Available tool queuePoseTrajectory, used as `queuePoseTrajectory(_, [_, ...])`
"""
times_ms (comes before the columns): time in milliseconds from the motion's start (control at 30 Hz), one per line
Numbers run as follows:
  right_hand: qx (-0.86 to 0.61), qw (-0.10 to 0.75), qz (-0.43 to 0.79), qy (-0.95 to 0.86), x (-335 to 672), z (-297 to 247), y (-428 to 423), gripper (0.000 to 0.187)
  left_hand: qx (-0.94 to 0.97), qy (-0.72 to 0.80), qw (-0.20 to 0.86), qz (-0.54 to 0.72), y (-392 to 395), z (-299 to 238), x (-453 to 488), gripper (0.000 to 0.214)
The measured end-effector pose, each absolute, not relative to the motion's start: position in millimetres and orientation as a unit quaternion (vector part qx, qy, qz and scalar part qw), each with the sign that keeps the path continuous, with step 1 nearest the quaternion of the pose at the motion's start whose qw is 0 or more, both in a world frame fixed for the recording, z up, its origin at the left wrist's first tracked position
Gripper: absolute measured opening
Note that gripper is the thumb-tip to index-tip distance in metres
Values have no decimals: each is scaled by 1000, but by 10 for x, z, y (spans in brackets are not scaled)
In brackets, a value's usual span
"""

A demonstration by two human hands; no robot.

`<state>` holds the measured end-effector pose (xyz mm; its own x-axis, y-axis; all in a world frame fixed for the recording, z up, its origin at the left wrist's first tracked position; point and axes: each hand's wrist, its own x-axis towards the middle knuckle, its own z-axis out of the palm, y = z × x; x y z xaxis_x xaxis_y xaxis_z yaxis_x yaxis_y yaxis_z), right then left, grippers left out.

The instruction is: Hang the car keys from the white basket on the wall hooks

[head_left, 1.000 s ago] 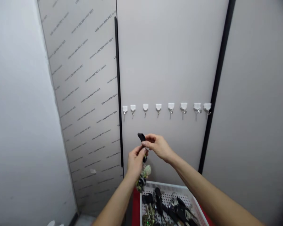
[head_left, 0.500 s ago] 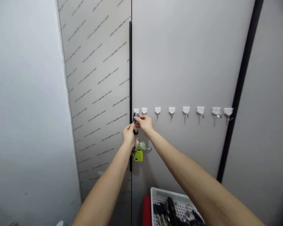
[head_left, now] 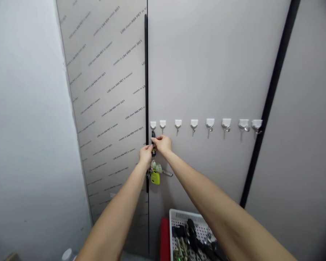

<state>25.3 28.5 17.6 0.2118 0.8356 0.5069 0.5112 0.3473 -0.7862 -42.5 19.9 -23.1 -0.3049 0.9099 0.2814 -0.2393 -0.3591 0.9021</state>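
A bunch of keys on a black strap (head_left: 153, 135) is at the leftmost white hook (head_left: 153, 125) on the grey panel. My right hand (head_left: 163, 144) pinches the strap just below that hook. Lower and to the left, my left hand (head_left: 145, 154) has its fingers closed on the same bunch. Beneath the hands dangle a lime-green tag (head_left: 155, 177), a checked bow (head_left: 158, 168) and a pale strip-shaped tag (head_left: 167, 173). Whether the strap's top sits over the hook or just in front of it I cannot tell.
More white hooks (head_left: 194, 123) run in a row to the right. A long black handle (head_left: 146, 90) stands just left of the hands. Below, a white basket (head_left: 187, 215) holds keys and dark items, beside a red box (head_left: 164, 237). A white wall (head_left: 29, 127) rises at left.
The strap's top has dropped from in front of the leftmost hook to just below it, so the hook's plate shows in full. Both hands still grip the bunch; the whole view has shifted slightly.
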Motion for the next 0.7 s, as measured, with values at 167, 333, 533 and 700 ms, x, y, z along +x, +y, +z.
queuePoseTrajectory(167, [-525, 497, 182, -667, 561, -3, 35, 25, 480, 456, 334, 671, 88, -335, -464, 23])
queuePoseTrajectory(333, [-533, 369, 193, -737, 1228, -477, -477, 22, 490, 490, 261, 672, -88, -630, -495, 38])
queuePoseTrajectory(533, [-600, 227, 192, -743, 1935, -1254, -920, 24, 567, 494, 264, 603, -440, -1158, -192, 27])
queuePoseTrajectory(700, [-621, 163, 163, -749, 2226, -1692, -1070, 22, 693, 510, 278, 427, -763, -1634, 207, 25])
